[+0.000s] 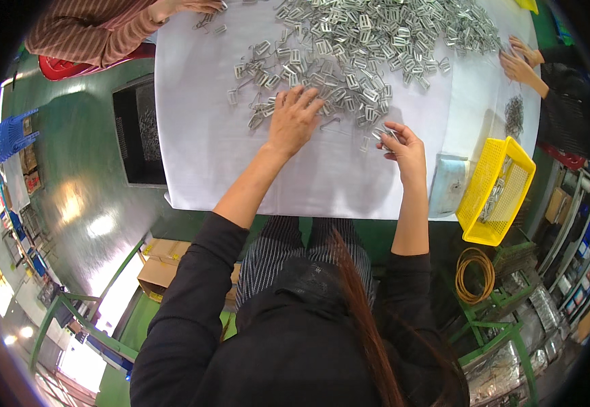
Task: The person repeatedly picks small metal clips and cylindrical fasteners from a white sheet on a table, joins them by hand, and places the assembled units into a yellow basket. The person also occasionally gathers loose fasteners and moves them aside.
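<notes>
A broad heap of silver metal slide buckles (349, 41) spreads over the white-covered table (207, 163). At the heap's near edge lies my left hand (295, 121), fingers spread and reaching over loose buckles. To its right, my right hand (405, 150) is closed, thumb and fingers pinching a few metal buckles (384, 136) just above the tabletop. How many it grips is partly hidden by the fingers. Between the two hands a thin metal piece (333, 124) lies by itself on the cloth.
A yellow plastic basket (468, 216) with metal pieces inside stands at the table's right edge, beside a light-blue packet (449, 182). Dark small parts (514, 117) lie near another person's hands (520, 62). A striped sleeve (108, 39) reaches in at far left, above a black crate (124, 136).
</notes>
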Demonstrator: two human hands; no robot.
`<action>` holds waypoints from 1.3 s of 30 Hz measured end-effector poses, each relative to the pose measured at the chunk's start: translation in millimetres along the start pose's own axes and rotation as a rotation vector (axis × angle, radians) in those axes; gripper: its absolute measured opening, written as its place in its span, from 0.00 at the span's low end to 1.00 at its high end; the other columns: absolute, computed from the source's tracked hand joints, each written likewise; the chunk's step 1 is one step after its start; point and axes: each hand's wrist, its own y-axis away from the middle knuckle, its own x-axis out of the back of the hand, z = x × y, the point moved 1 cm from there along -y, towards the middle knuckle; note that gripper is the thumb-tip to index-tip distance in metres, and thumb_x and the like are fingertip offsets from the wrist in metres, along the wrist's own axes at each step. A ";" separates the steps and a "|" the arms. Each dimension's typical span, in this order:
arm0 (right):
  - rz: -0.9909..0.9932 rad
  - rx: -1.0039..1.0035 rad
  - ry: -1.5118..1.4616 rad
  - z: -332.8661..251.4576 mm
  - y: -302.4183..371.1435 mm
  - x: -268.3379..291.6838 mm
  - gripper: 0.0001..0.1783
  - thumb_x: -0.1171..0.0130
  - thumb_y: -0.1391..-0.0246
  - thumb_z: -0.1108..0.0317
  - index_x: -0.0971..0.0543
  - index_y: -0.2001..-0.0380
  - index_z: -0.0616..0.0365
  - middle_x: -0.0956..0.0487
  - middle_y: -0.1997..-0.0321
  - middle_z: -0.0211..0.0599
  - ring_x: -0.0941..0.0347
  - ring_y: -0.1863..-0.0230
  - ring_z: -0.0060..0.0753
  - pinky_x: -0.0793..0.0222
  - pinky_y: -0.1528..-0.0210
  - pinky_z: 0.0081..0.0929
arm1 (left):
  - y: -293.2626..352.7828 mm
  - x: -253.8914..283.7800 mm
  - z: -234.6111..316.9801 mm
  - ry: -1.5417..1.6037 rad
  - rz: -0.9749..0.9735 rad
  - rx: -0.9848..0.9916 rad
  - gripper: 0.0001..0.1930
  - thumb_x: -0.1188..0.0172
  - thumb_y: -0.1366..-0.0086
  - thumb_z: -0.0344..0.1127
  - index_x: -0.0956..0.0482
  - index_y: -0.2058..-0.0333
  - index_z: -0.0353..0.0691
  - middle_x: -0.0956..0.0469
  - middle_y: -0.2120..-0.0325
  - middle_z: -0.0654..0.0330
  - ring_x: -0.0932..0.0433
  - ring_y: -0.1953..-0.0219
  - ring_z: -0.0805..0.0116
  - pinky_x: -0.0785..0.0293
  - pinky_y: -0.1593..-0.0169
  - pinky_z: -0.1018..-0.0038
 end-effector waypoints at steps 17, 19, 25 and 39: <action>0.085 0.381 0.548 -13.0 -62.2 -42.7 0.17 0.37 0.61 0.64 0.22 0.63 0.54 0.22 0.66 0.38 0.26 0.64 0.41 0.32 0.59 0.32 | -25.6 -34.7 14.3 0.284 -0.164 0.226 0.14 0.40 0.48 0.31 0.25 0.61 0.39 0.25 0.67 0.58 0.26 0.66 0.60 0.30 0.60 0.67; -0.024 0.264 0.184 -15.4 -47.9 -29.1 0.16 0.37 0.61 0.67 0.22 0.64 0.57 0.21 0.68 0.38 0.25 0.67 0.36 0.31 0.61 0.29 | -13.9 -16.5 -6.2 0.490 -0.173 0.358 0.13 0.40 0.47 0.32 0.25 0.62 0.38 0.24 0.69 0.57 0.25 0.68 0.64 0.29 0.63 0.71; 0.000 0.191 0.006 -4.2 -44.3 28.0 0.13 0.37 0.59 0.70 0.22 0.68 0.64 0.21 0.74 0.33 0.27 0.72 0.22 0.33 0.68 0.20 | -11.5 26.9 -23.9 1.227 -0.305 0.876 0.10 0.41 0.41 0.36 0.23 0.64 0.37 0.26 0.76 0.66 0.29 0.76 0.81 0.33 0.71 0.84; 0.156 0.115 0.156 -7.8 -58.8 42.3 0.10 0.39 0.59 0.69 0.19 0.70 0.60 0.20 0.74 0.34 0.26 0.72 0.22 0.32 0.66 0.21 | -24.0 18.7 6.1 1.406 -0.452 0.932 0.10 0.44 0.39 0.35 0.25 0.63 0.36 0.26 0.74 0.65 0.27 0.74 0.77 0.33 0.72 0.83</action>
